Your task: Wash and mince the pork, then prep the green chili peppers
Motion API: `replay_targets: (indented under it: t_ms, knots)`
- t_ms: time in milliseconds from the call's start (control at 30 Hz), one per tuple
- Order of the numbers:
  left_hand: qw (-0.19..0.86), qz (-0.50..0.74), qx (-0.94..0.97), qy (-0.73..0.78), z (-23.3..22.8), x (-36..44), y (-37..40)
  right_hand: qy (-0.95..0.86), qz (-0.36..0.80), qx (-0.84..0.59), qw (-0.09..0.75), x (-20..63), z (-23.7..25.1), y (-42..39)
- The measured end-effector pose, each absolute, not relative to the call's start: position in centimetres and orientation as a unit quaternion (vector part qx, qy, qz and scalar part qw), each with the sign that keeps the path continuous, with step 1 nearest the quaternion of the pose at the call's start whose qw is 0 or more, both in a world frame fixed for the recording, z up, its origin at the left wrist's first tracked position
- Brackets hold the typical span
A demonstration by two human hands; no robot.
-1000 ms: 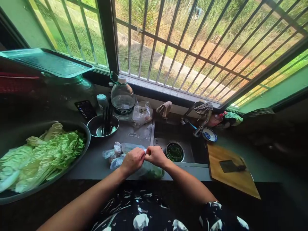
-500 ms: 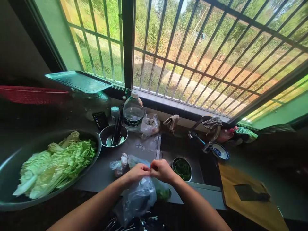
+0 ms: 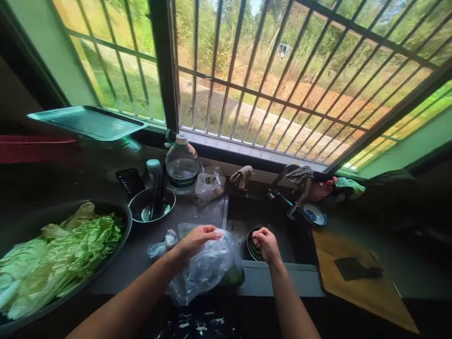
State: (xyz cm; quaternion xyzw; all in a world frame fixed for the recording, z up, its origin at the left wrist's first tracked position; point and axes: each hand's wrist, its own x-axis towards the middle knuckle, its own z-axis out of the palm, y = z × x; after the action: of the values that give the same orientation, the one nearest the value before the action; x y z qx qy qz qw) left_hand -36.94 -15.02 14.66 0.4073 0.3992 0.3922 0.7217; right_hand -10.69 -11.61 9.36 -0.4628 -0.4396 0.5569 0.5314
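A clear plastic bag (image 3: pixel 208 268) with something green inside its right end lies at the counter's front edge. My left hand (image 3: pixel 203 235) is closed on the top of this bag, thumb and fingers pinched together. Apart from it, my right hand (image 3: pixel 265 242) is closed in a fist above the sink. It partly covers a round bowl of green vegetables (image 3: pixel 251 247). Whatever the right fingers hold, if anything, is too small to make out. Left of the bag sits a smaller knotted plastic bag (image 3: pixel 163 245).
A large basin (image 3: pixel 127 221) of cabbage leaves (image 3: pixel 81 245) stands at the left. Behind are a metal bowl (image 3: pixel 169 207), a phone (image 3: pixel 130 182) and a big water bottle (image 3: pixel 182 165). Right of the sink (image 3: pixel 282 235) are a faucet (image 3: pixel 296 207), a small dish (image 3: pixel 314 215) and a cutting board (image 3: pixel 328 259).
My hands were together over the bag. Now my right hand has moved away to the right, over the bowl, while the left keeps the bag. The view has shifted right.
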Motion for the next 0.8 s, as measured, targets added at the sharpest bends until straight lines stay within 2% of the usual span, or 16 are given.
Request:
replay_targets:
  t_ms: [167, 300, 467, 533, 667, 800]
  knots:
    - [0.7, 0.341, 0.479, 0.406, 19.1, -38.2, -12.5, -0.362, 0.555, -0.495, 0.563, -5.9, 6.6, -13.5]
    - [0.699, 0.327, 0.468, 0.429, 19.9, -38.3, -10.7, -0.35, 0.533, -0.519, 0.568, -4.6, 5.0, -13.6]
    - [0.534, 0.316, 0.554, 0.555, 18.1, -38.2, -9.4, -0.423, 0.492, -0.565, 0.509, -6.6, 5.1, -10.7]
    - [0.526, 0.355, 0.526, 0.566, 17.5, -38.7, -9.9, -0.484, 0.465, -0.562, 0.484, -8.5, 6.1, -8.8]
    - [0.645, 0.506, 0.379, 0.429, 16.9, -40.2, -12.5, -0.612, 0.383, -0.517, 0.459, -14.8, 9.7, -3.3]
    - [0.656, 0.608, 0.246, 0.373, 16.1, -40.8, -14.5, -0.727, 0.218, -0.504, 0.413, -22.8, 13.6, 3.6]
